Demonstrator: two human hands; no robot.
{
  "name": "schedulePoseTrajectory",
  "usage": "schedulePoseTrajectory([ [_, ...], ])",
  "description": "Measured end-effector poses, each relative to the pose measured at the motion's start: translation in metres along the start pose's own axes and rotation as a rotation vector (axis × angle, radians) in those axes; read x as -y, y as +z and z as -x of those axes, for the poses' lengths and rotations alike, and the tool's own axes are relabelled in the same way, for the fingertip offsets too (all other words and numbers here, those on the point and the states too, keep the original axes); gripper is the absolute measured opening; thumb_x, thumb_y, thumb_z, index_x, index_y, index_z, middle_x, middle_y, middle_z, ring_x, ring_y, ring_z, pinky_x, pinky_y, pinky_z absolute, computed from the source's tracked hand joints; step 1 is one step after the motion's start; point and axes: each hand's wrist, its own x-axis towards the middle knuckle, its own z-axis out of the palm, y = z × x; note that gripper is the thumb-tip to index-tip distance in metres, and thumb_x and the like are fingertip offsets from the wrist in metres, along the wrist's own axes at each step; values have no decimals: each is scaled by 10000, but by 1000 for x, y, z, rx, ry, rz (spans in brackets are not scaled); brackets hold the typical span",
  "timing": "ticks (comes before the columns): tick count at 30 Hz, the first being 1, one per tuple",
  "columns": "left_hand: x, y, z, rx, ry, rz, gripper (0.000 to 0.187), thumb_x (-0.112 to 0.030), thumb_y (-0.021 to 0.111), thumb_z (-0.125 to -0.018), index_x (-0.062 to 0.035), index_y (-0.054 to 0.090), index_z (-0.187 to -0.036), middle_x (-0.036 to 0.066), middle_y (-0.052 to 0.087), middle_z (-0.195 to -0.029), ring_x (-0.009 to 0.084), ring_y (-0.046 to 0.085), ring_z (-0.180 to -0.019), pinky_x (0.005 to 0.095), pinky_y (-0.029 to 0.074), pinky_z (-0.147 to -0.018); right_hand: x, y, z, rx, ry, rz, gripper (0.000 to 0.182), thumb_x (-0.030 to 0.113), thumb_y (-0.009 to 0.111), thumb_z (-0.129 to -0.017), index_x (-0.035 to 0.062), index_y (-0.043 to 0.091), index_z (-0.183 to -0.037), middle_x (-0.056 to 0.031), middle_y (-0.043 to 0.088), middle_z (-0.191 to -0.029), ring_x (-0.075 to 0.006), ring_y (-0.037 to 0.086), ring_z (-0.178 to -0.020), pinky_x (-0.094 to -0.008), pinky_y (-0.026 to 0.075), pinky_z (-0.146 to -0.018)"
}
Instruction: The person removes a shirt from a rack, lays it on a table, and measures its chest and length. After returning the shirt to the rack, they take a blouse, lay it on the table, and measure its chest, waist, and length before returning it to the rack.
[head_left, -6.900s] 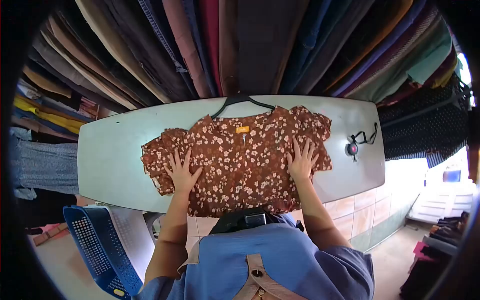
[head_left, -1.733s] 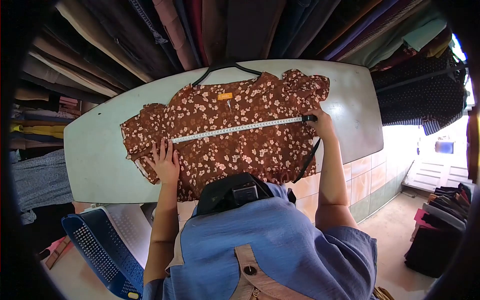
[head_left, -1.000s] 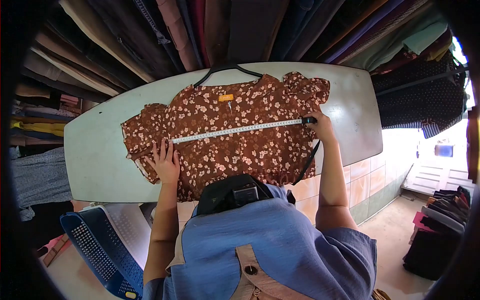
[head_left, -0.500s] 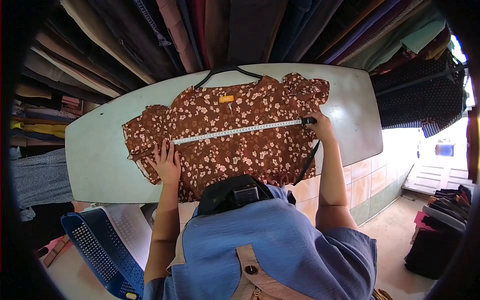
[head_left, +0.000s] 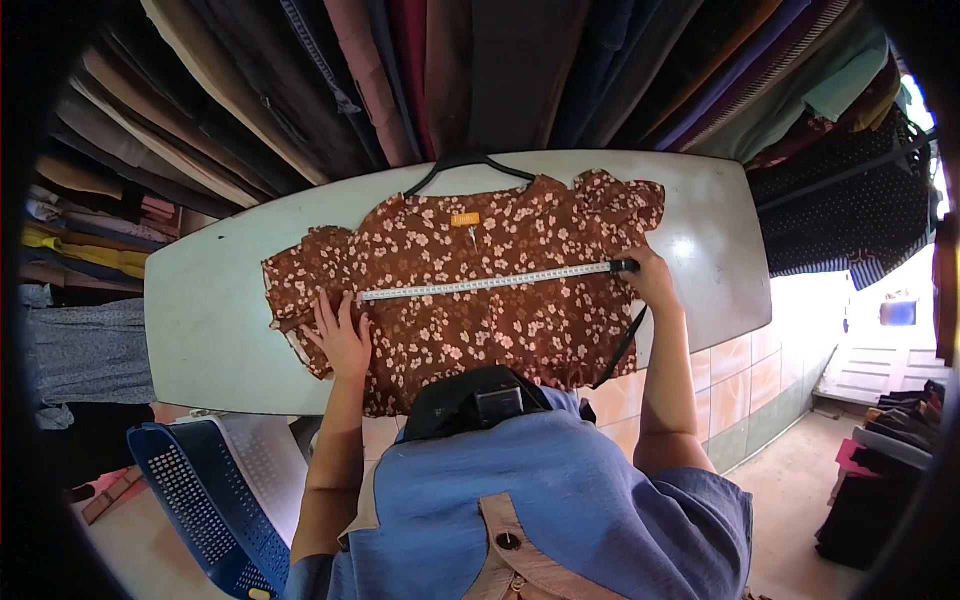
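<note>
A brown floral blouse lies flat on a white board, its neck around a black hanger. Across its chest stretches a white tape measure, nearly level. My right hand grips the dark end of the tape at the blouse's right side. My left hand rests flat on the fabric, fingers spread, with fingertips beside the tape's left end. Whether a fingertip presses on that end is hard to see. An orange label shows inside the neckline.
Many garments hang along the far side of the board. Folded clothes are stacked at the left. A blue plastic basket stands below the board, and a dark clothes pile sits at the lower right.
The whole view has shifted, so the board and blouse appear slightly lower and farther right. Both hands keep nearly the same places on the blouse and tape.
</note>
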Motion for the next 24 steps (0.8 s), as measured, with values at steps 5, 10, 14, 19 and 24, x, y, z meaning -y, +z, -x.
schedulePoseTrajectory([
  [5,-3,-13,-56,-110,116,156,395,-188,538,-883,-149,480,-1272,143,279,-1456,363,244,-1338,613,128,-1058,3,-21,6,-80,52,-206,316,-40,690,-685,55,651,-984,-114,622,-877,-234,624,-791,-314,506,-682],
  [10,-3,8,-113,-81,238,224,435,-137,540,-876,-138,446,-1301,154,314,-1431,363,292,-1312,542,219,-1069,2,-36,12,-90,177,-389,312,-32,697,-687,32,646,-988,-117,614,-844,-220,625,-761,-312,502,-677],
  [14,1,31,-122,100,268,202,454,-161,544,-881,-156,434,-1322,141,380,-1380,345,386,-1228,476,294,-1048,-2,-31,18,-100,102,-178,304,23,730,-683,32,645,-975,-124,620,-859,-252,629,-782,-339,489,-709],
  [19,5,40,-112,-29,243,71,350,-193,577,-864,-125,563,-1207,90,524,-1063,279,508,-999,424,428,-806,-14,-8,25,-87,101,-85,344,79,753,-662,50,638,-986,-132,642,-871,-318,623,-811,-370,491,-729],
  [24,23,34,-89,-47,229,32,305,-179,567,-869,-118,588,-1168,94,547,-945,285,545,-912,412,435,-752,-10,-12,23,-151,219,-222,285,98,733,-696,48,635,-958,-154,659,-851,-313,636,-808,-364,495,-716],
])
